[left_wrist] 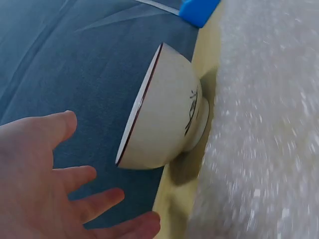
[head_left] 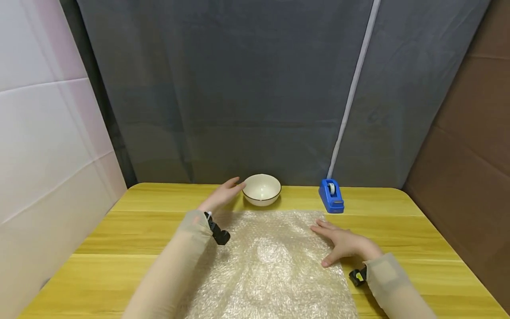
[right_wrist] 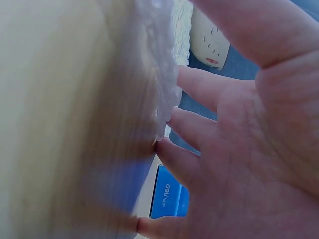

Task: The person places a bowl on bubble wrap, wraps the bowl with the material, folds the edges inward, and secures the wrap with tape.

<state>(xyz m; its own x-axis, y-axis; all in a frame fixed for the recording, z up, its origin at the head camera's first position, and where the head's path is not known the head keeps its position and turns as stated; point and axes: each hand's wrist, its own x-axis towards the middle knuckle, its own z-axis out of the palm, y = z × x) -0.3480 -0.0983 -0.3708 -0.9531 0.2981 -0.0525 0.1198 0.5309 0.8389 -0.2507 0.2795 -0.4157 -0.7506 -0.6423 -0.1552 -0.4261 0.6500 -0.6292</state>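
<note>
A cream bowl with a dark rim (head_left: 261, 189) stands upright at the back of the table. My left hand (head_left: 225, 193) is at its left side with fingers spread; in the left wrist view the fingers (left_wrist: 99, 204) show apart from the bowl (left_wrist: 164, 109), which has a dark drawing on its outside. A sheet of clear bubble wrap (head_left: 275, 266) lies flat on the table in front of the bowl. My right hand (head_left: 344, 243) rests on the sheet's right edge, its fingers (right_wrist: 189, 124) spread and fingertips at the bubble wrap (right_wrist: 167, 74).
A blue tape dispenser (head_left: 331, 196) with a roll of tape stands at the back right, beyond my right hand. The wooden table (head_left: 119, 248) ends at a dark grey curtain (head_left: 247, 88). A white panel (head_left: 48, 110) bounds the left, a brown one (head_left: 470, 146) the right.
</note>
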